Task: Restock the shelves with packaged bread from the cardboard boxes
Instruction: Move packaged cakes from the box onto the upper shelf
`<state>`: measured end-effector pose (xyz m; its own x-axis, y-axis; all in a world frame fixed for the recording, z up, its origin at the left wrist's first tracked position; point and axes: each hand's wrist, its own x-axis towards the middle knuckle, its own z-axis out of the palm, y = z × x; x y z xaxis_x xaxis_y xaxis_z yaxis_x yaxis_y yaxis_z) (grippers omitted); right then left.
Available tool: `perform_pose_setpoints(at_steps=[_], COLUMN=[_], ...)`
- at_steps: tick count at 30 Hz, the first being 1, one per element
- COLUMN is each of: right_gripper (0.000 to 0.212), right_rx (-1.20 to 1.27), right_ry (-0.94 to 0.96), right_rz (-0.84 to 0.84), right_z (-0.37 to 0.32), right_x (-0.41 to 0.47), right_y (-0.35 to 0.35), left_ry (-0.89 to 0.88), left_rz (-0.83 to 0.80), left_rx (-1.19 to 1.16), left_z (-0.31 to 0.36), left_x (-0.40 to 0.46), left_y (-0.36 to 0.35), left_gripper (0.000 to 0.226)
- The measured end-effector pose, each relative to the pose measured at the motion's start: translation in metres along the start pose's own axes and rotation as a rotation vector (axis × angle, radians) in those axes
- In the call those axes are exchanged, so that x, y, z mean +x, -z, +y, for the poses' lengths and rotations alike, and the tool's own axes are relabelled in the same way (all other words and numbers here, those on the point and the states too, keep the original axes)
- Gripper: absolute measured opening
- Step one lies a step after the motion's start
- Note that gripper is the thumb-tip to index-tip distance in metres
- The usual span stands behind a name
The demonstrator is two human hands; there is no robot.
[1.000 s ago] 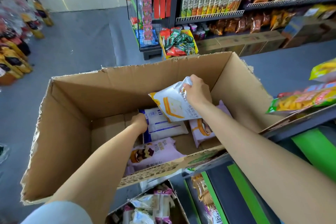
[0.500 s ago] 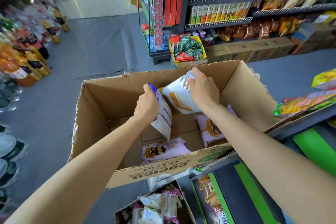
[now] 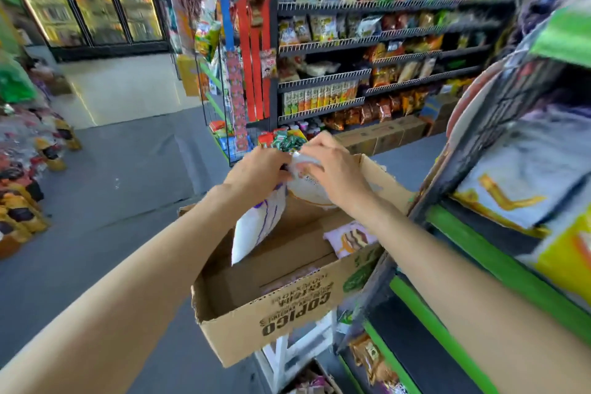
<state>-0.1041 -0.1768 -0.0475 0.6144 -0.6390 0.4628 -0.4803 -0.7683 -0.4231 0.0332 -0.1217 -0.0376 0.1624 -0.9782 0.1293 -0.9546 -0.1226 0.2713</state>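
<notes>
Both hands have risen since half a second ago, from inside the cardboard box (image 3: 287,307) to above its far rim, and the view has swung up so that the snack aisle beyond the box fills the upper frame. Largest beside the box, on its right, stands the green-edged shelf unit (image 3: 499,269), with pale packets already lying on an upper tier (blur hides their print). The box itself sits just left of that shelf with its top open, and a lilac bread packet (image 3: 350,239) lies on its floor against the right wall. Above the box, the left hand (image 3: 256,176) grips the top of a white bread packet with purple stripes (image 3: 259,227), which hangs down into the box mouth. Touching it, over the far rim, the right hand (image 3: 332,176) has its fingers curled round a second white packet with an orange edge (image 3: 308,192). The two hands meet there, so exactly which fingers pinch which wrapper cannot be told. I judge the step in hand to be the lift-out, two packets cleared from the box and neither shelved yet. The next move calls for carrying them rightward from the box to a free spot on the shelf and setting them down there.
</notes>
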Motion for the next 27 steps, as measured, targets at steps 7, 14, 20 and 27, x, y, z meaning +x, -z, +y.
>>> perform_pose_setpoints(at_steps=[7, 14, 20, 27], right_gripper=[0.067, 0.057, 0.019, 0.029], right_rx=[-0.163, 0.390, 0.715, 0.260], right_ry=[-0.360, -0.678, -0.640, -0.845], right_rz=[0.475, 0.725, 0.453, 0.752], right_z=[-0.017, 0.017, 0.034, 0.081], right_x=[-0.052, -0.119, -0.145, -0.155], right_y=[0.051, 0.099, 0.131, 0.157], left_ry=[-0.140, -0.156, -0.057, -0.094], left_rz=[0.088, 0.039, -0.074, -0.094], left_rx=[-0.160, -0.310, -0.587, -0.615], left_z=[0.048, 0.109, 0.144, 0.173], left_x=[-0.018, -0.013, -0.005, 0.009], left_y=[0.040, 0.032, 0.023, 0.009], left_gripper=[0.026, 0.026, 0.020, 0.025])
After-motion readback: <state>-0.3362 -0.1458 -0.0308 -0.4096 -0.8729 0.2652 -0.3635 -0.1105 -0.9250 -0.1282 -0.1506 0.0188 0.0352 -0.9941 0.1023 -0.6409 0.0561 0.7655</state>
